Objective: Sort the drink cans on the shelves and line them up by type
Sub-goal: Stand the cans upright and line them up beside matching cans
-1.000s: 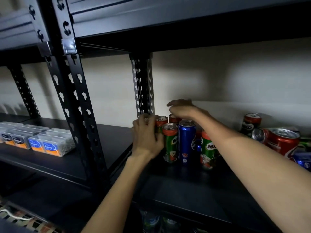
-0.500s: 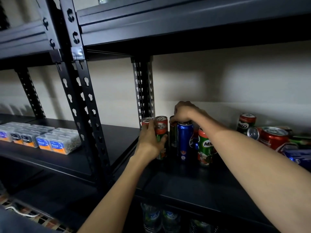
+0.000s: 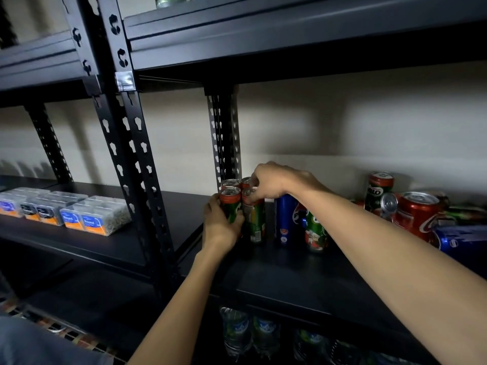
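Squaring up a block of green Milo cans (image 3: 254,219) at centre frame, tight vs the rear upright post (image 3: 224,138), probably so the row starts from a fixed corner. Left hand (image 3: 220,227) wraps the front-left can (image 3: 231,206), fingers curled round its body, likely steadying it while the neighbour gets nudged in. Right hand (image 3: 274,181) comes over from above, fingertips pinching the rim of the front-right can; top grip makes sense w/ cans packed too close for a side hold. Two more red-topped cans sit just behind, touching or nearly so.

Right of the block: blue Pepsi can (image 3: 286,219) & another Milo can (image 3: 315,230), upright, partly behind the forearm, not yet sorted. Far right of frame: jumble w/ an upright Milo can (image 3: 379,191), a red cola can (image 3: 417,214), a silver-topped can lying on its side (image 3: 388,202), a blue can (image 3: 458,239) down at the edge. All on the same dark shelf (image 3: 290,272). Clear boxes (image 3: 89,219) at left on the next bay, irrelevant.

Judgement: Milo group about half built; mixed pile remains.
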